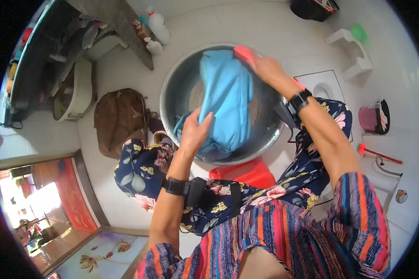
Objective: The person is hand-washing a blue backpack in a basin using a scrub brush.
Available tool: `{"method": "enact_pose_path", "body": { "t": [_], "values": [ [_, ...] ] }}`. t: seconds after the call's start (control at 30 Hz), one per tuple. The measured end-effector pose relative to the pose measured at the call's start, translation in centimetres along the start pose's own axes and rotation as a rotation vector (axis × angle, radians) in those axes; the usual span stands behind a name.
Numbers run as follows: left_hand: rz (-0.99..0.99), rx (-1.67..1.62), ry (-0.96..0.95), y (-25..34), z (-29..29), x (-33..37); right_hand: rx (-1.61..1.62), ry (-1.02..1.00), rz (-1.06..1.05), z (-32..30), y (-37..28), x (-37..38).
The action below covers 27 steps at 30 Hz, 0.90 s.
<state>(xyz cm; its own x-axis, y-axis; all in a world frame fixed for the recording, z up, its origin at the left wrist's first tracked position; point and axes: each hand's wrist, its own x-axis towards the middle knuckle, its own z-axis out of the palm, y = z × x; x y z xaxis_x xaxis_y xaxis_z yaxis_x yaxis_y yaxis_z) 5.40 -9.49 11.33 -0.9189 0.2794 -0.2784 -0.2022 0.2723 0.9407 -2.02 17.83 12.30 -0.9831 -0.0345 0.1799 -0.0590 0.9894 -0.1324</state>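
A large grey metal basin (168, 100) stands on the floor before me. In it lies a light-blue cloth garment (228, 100), bunched at the near left and spread flatter toward the far rim. My left hand (195, 130) is closed, pinching the garment's left edge between thumb and fingers. At the basin's far right rim my right hand (268, 70) grips a pink scrubbing brush (247, 56) beside the garment's top end. The brush's underside is hidden, and the hand is slightly blurred.
A brown bag (119, 122) rests left of the basin. White bottles (158, 29) stand at the far left. To the right are a squat toilet (324, 88), a white plastic stool (354, 51) and a pink bucket (371, 116). A red plastic seat (246, 173) is under me.
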Motion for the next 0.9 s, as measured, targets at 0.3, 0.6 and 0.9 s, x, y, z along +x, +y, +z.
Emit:
{"method": "enact_pose_path", "body": {
  "t": [0.3, 0.6, 0.9],
  "values": [
    [0.084, 0.094, 0.018, -2.4, -1.6, -0.3, 0.094, -0.088, -0.196, 4.3, -7.4, -3.5],
    [0.027, 0.259, 0.057, -2.3, -2.5, -0.8, 0.203, -0.412, -0.329, -1.2, -13.1, -4.5],
    [0.311, 0.520, 0.052, -2.6, 0.9, -2.6, 0.128, -0.237, 0.050, 2.1, -5.7, 3.0]
  ]
}}
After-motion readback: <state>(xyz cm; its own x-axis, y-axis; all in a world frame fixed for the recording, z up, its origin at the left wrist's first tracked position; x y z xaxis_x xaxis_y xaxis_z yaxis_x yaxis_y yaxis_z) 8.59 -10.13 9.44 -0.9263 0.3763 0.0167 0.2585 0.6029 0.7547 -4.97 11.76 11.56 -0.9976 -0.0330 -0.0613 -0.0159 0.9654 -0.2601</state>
